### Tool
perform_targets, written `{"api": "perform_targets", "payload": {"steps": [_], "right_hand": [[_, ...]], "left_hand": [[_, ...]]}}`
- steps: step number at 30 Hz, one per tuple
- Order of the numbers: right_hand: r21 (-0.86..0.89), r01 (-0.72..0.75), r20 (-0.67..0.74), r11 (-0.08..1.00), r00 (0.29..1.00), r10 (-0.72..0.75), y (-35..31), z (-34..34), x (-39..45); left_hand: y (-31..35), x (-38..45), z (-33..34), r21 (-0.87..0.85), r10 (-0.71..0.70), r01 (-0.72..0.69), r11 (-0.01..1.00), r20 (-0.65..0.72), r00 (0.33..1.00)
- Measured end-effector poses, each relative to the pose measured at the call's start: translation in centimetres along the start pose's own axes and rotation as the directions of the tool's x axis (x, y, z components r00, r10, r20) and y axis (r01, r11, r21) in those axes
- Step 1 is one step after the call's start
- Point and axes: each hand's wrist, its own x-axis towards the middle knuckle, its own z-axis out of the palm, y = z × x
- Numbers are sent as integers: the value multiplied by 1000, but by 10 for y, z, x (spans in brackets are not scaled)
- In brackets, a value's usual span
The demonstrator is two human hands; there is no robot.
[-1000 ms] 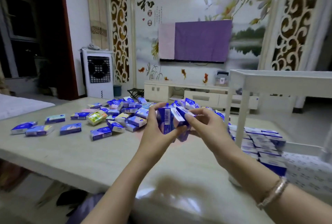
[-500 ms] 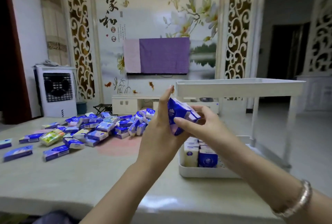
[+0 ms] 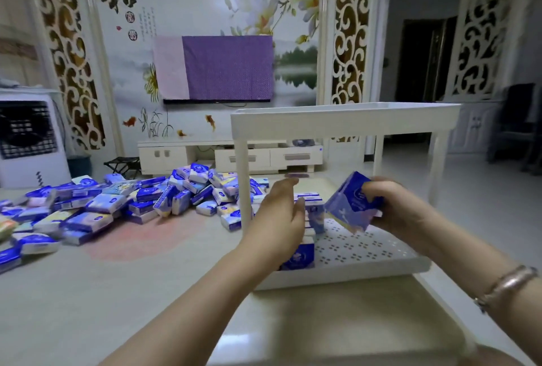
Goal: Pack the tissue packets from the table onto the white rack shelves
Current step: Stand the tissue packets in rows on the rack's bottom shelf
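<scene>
My right hand [image 3: 399, 210] grips a small stack of blue tissue packets [image 3: 350, 204], tilted, just above the perforated lower shelf of the white rack [image 3: 366, 248]. My left hand [image 3: 278, 219] hovers relaxed and empty at the shelf's left side, in front of a row of packets [image 3: 302, 254] standing along the shelf's left wall. A big loose pile of blue and white tissue packets [image 3: 117, 204] lies on the table to the left. The rack's top shelf [image 3: 337, 122] holds nothing that I can see from here.
The rack stands at the right end of the beige table [image 3: 117, 292], its front left post [image 3: 245, 183] near my left hand. Behind are a white TV cabinet [image 3: 228, 157], a covered TV [image 3: 220, 67] and a white air cooler [image 3: 26, 136] at the left.
Both hands held the stack together before; now my left hand has let go and my right hand has carried the stack right and down to the lower shelf. The view turned right.
</scene>
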Motion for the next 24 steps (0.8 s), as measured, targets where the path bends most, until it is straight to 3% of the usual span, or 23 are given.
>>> {"api": "perform_targets", "payload": {"steps": [3,6,8,15,18,24], "right_hand": [[-217,-70,-18,974,998,68,15,-4,20],[-297,-99,-8,950,995,102,31,2,38],[-320,-95,9,943,995,103,42,7,49],[-366,-119,36,923,989,142,67,23,69],[-333,-135,46,933,986,159,77,28,68],[-229,-223,-23,948,974,224,87,35,78]], "left_hand": [[-12,19,11,203,-180,157,967,100,979],[-25,33,26,486,-250,131,864,188,950],[-29,36,33,588,-293,107,802,230,928],[-29,38,36,681,-322,58,730,267,908],[-28,38,37,621,-366,141,771,251,896],[-45,50,48,575,-393,178,798,274,878]]}}
